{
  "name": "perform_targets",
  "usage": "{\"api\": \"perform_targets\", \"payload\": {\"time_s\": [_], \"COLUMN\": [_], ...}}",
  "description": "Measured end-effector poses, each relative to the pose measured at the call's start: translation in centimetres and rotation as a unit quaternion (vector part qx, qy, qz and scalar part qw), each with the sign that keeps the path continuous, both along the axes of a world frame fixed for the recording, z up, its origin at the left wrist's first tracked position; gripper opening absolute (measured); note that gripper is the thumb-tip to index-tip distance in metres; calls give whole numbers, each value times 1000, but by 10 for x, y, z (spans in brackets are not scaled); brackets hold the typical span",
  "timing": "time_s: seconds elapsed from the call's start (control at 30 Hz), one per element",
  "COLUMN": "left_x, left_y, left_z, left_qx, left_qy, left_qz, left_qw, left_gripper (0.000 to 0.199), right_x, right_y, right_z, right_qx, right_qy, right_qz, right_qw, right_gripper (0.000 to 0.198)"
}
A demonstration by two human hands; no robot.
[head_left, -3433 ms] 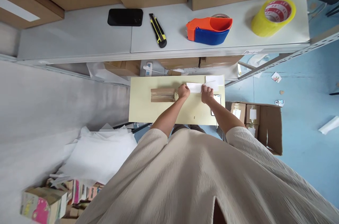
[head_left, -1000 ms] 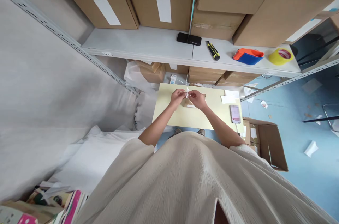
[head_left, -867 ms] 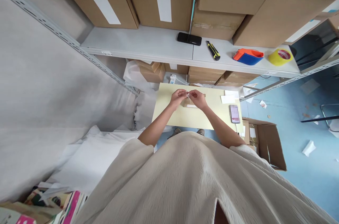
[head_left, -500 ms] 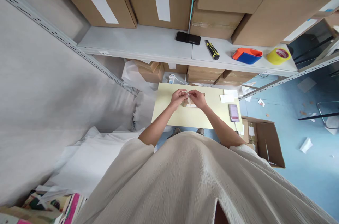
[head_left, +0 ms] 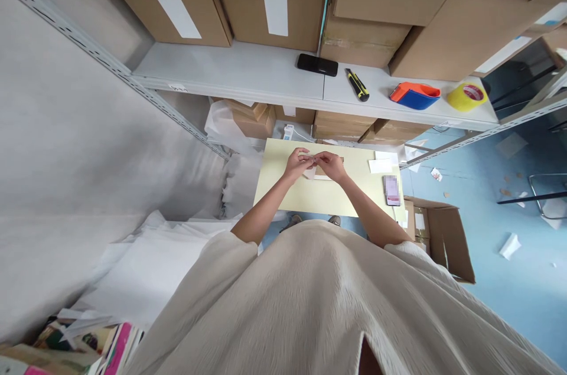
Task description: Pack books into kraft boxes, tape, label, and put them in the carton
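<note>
On the pale yellow table [head_left: 358, 193], the left hand [head_left: 296, 166] comes in bent, its upper fingers curled and lifted, thumb and forefinger tips drawn in against those of the right hand. Just below those tips a pale bit, perhaps paper [head_left: 309, 173], shows; it looks thin and light, likely to crease or tear, so an edge or corner would be the place to pinch it. Next, beneath the hands, lies a small cardboard packet [head_left: 321, 171] with a white strip [head_left: 323, 178] along its near side. It is probably light and fairly stiff, dry rather than slippery, and best taken by its two short ends. The right hand [head_left: 330, 165] arches over it, fingers bent and tips meeting the left ones. Farther right lie white paper slips [head_left: 380, 166] and a phone [head_left: 391, 190].

The left palm is turned from sight. Where the fingertips meet, everything is too small to make out: I cannot tell whether either hand is gripping something there. The hands cover much of the packet's top, its contents do not show, and the phone's screen is blurred out.
</note>
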State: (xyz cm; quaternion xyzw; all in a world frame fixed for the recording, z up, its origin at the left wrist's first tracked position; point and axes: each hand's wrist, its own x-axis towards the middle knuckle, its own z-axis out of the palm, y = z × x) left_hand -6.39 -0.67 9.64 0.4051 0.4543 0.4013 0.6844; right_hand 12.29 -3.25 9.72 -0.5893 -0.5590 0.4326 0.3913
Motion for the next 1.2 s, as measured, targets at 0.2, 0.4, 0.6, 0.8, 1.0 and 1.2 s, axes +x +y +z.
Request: {"api": "perform_targets", "payload": {"time_s": [0.2, 0.4, 0.6, 0.8, 1.0, 1.2], "left_x": [0, 2, 4, 2, -4, -11], "left_y": [0, 1, 6, 7, 8, 9], "left_z": [-1, -5, -13, -17, -18, -20], "left_qx": [-3, 27, 34, 48, 46, 45], "left_qy": [3, 13, 4, -9, -3, 4], "left_qz": [7, 5, 20, 14, 14, 8], "left_qw": [1000, 1000, 999, 999, 999, 999], "left_gripper": [62, 61, 62, 64, 65, 66], "right_x": [-1, -1, -4, -5, -8, -11], "right_y": [1, 1, 3, 5, 6, 9], "right_z": [2, 2, -2, -4, -7, -6], "right_qx": [-4, -6, -9, -12, -12, -11], "right_qy": [6, 22, 29, 34, 51, 38], "right_qz": [6, 10, 10, 11, 7, 25], "right_qw": [1000, 1000, 999, 999, 999, 999], "right_gripper": [20, 23, 25, 27, 37, 34]}}
